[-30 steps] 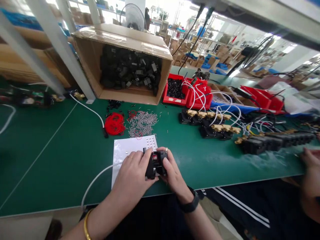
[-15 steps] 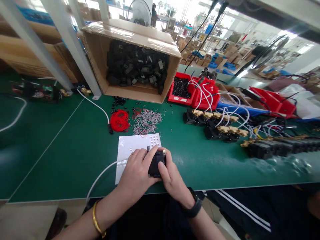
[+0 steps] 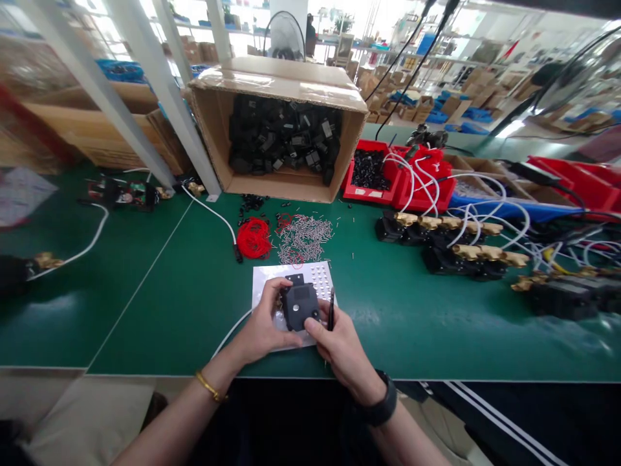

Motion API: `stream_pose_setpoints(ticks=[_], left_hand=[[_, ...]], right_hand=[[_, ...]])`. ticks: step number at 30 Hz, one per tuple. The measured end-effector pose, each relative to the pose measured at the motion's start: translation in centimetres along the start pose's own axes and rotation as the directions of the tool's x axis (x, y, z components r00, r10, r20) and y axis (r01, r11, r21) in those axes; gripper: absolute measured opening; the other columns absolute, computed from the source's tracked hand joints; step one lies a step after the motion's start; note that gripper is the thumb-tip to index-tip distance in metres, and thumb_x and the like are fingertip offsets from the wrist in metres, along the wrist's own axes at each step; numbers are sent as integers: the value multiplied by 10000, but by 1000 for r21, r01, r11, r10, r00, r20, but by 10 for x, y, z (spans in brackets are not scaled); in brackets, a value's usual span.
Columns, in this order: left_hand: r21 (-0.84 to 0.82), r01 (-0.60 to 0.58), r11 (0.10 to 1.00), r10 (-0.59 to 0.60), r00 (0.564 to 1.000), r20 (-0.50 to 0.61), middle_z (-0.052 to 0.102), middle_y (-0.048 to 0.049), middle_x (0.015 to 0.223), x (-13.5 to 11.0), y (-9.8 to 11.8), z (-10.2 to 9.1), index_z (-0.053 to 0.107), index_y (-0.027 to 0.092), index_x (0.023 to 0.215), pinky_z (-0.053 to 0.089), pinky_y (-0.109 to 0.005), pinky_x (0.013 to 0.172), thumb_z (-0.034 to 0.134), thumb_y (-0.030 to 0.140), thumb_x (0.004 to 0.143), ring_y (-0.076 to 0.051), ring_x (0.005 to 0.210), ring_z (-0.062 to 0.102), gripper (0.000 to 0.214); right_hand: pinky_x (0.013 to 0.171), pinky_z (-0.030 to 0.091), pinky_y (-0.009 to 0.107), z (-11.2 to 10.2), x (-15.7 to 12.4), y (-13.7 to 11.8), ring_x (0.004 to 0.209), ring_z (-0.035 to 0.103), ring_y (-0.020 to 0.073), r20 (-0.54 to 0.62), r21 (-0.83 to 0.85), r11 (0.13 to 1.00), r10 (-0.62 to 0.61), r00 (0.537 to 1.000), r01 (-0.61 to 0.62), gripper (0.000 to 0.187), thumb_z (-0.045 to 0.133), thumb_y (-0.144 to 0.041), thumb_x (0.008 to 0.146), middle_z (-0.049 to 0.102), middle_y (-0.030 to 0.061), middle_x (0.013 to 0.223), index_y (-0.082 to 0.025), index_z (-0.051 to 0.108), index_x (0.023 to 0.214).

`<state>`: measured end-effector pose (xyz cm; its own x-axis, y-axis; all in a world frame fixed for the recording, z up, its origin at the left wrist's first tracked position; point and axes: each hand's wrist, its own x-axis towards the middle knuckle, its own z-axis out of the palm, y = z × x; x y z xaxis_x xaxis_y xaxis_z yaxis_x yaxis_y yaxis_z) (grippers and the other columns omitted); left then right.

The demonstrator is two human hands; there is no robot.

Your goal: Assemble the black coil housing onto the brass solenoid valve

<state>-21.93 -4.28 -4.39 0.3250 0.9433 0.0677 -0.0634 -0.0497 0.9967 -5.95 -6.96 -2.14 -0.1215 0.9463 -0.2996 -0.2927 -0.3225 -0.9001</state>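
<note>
Holding a small black housing (image 3: 300, 306) in both hands over the white plate (image 3: 264, 279) at the near edge of the green bench (image 3: 145, 291). My left hand (image 3: 264, 323) wraps its left side, fingers curled around the body; my right hand (image 3: 339, 343) pinches the lower right corner with the thumb on top, and a thin dark tool (image 3: 331, 309) stands between its fingers, just beside the housing. Flat outer face is up, so I can't tell what is fitted inside. A white tube (image 3: 228, 333) runs from under my left hand off the bench edge; whether it connects to this housing is hidden. Progress, as I judge it: this unit is mid-assembly, not set down with the rest. Done side looks like the rows of black units with brass fittings (image 3: 451, 236) and white tubing to the right, well apart from my hands. Left side looks large: the cardboard box (image 3: 276, 129) is full of black housings, and the pile of small metal pins (image 3: 303, 236), the red rings (image 3: 253, 238) and loose black bits beyond the plate are plentiful. Red bins (image 3: 369, 171) behind them hold more small black parts. So I read it as early-to-middle of a long batch, one unit in hand.
</note>
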Motion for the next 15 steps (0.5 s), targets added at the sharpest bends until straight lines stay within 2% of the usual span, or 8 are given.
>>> stream_pose_setpoints(ticks=[2, 4, 6, 8, 11, 15], left_hand=[[-157, 11, 987, -5, 999, 38, 478, -103, 1163, 3, 3, -1, 355, 220, 1193, 375, -357, 900, 657, 657, 630, -279, 1080, 468, 774], [-257, 38, 966, -36, 999, 12, 505, -113, 1143, 6, 8, 1, 375, 204, 1193, 385, -353, 877, 493, 693, 741, -272, 1056, 488, 676], [-298, 73, 952, -88, 995, -37, 533, -98, 1095, 9, 14, 6, 393, 206, 1185, 402, -327, 837, 476, 615, 806, -245, 998, 519, 564], [-312, 112, 943, -135, 989, -55, 553, -69, 1038, 10, 17, 11, 393, 223, 1186, 415, -297, 796, 514, 499, 837, -207, 920, 541, 461], [-310, 126, 942, -157, 985, -75, 551, -43, 1028, 9, 19, 15, 399, 243, 1199, 421, -275, 779, 480, 384, 874, -172, 869, 538, 364], [-208, 91, 974, -115, 988, -107, 549, -36, 976, 10, 19, 13, 544, 195, 1055, 409, -244, 762, 437, 357, 886, -162, 859, 511, 257]], right_hand=[[329, 244, 156, 1, -1, -1, 431, 394, 44, 5, 3, 1000, -3, 1000, 3, 478, 749, -391, 655, 613, 34, 805, -142, 583, 1029], [343, 273, 159, 2, -1, -1, 450, 422, 51, 1, -5, 1000, -20, 1000, 20, 470, 739, -390, 667, 619, 38, 832, -141, 573, 1029], [416, 372, 177, 3, -2, 0, 536, 508, 89, -5, -29, 999, -41, 999, 41, 457, 735, -385, 675, 629, 43, 852, -143, 565, 1023], [568, 467, 225, 4, -3, 3, 679, 578, 141, -9, -61, 996, -70, 997, 70, 449, 738, -376, 673, 638, 46, 869, -152, 556, 1017], [760, 483, 303, 7, -4, 11, 839, 598, 196, -33, -116, 987, -116, 993, 111, 472, 757, -367, 647, 640, 57, 917, -163, 540, 1014], [777, 486, 334, 10, -2, 16, 867, 597, 215, -86, -181, 977, -131, 988, 114, 477, 754, -363, 640, 632, 64, 945, -168, 527, 1011]])
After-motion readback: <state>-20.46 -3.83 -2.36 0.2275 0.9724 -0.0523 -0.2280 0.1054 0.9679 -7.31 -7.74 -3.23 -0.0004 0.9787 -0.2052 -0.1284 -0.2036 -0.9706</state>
